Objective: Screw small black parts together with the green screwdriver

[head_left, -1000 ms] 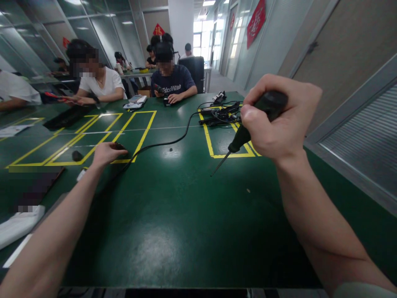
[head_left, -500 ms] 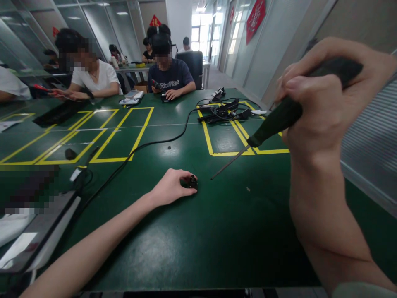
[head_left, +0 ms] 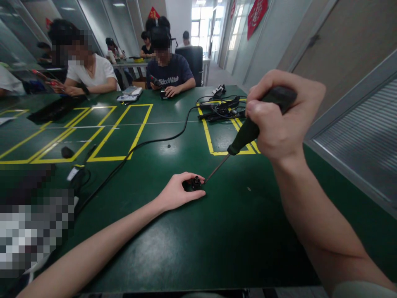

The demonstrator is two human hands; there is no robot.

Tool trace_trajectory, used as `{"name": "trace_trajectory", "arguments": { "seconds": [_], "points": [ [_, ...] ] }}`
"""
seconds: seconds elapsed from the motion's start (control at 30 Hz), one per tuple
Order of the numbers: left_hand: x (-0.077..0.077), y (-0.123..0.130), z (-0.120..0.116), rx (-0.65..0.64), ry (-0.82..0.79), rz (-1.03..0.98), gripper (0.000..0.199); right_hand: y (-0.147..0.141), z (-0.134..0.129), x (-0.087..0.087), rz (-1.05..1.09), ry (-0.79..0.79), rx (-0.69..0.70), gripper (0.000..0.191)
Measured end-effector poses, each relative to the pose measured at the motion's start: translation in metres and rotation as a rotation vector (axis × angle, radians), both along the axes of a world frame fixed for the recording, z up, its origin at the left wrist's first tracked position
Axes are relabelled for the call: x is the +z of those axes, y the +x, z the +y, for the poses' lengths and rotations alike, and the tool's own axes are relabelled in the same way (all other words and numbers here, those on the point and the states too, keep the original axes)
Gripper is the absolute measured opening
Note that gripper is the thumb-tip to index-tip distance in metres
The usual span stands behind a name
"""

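Part [head_left: 196, 183]: small and black, at or just above the desk [head_left: 198, 244], ahead of the person, probably there because both hands reach it easily.
Left hand [head_left: 176, 193]: fingers grasping the part, thumb on the near side, 1 finger on the far side, likely steadying it while its right side stays free.
Screwdriver [head_left: 244, 135]: slants down leftward, tip at the part's right side; contact cannot be told.
Right hand [head_left: 281, 118]: fingers clenched round the dark green handle, held high, apparently for a slanted approach.
Cable [head_left: 149, 142]: curves across the desk beyond the part, leaving the hands room.
Bundle [head_left: 221, 111]: black pieces and wires, farther off, perhaps set aside.
Tape [head_left: 110, 159]: yellow outlines, seemingly marking places.
Co-worker [head_left: 170, 74]: seated across the desk, well apart.
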State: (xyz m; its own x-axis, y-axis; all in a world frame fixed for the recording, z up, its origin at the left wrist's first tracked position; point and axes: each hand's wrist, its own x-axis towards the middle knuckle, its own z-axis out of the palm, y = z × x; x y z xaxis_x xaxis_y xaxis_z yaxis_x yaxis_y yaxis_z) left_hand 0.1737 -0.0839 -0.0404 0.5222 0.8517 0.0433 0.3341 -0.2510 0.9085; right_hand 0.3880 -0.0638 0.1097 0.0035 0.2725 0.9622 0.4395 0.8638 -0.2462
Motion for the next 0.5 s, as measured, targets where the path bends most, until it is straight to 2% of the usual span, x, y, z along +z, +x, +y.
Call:
{"name": "trace_trajectory", "arguments": {
  "seconds": [0.1,0.27,0.5],
  "points": [
    [-0.005,0.003,-0.002,0.03,0.023,-0.003,0.028,-0.003,0.002,-0.002,0.013,-0.001,-0.003,0.013],
    [-0.012,0.001,-0.001,0.027,0.024,-0.008,0.028,-0.007,0.003,-0.005,0.003,-0.006,-0.02,0.012],
    [-0.01,0.002,-0.001,0.023,0.02,-0.002,0.026,-0.007,0.003,-0.011,-0.061,-0.126,-0.08,0.026]
  ]
}}
